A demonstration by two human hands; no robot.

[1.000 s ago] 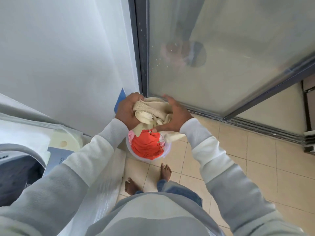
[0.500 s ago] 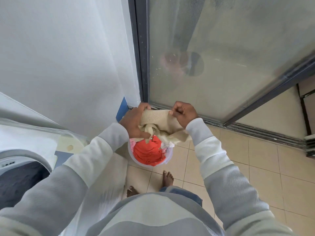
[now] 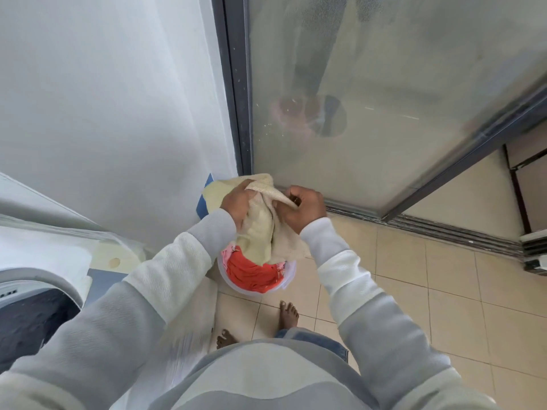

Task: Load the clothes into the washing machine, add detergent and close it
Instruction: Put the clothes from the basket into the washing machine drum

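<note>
Both hands are gripping a cream towel (image 3: 260,232) w/ curled fingers: left hand (image 3: 236,202), right hand (image 3: 305,208). It's hanging over a white bucket (image 3: 257,288) holding red clothes (image 3: 251,273).

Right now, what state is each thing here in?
Cream towel: held up over the bucket, crumpled.
Left hand: gripping the towel.
Right hand: gripping the towel's edge.
Bucket: on the floor, full of red clothes.
Washing machine: dark opening shows; door unclear.

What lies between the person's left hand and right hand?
In the head view, a cream towel fills the gap between them. The left hand and the right hand each grip it.
</note>
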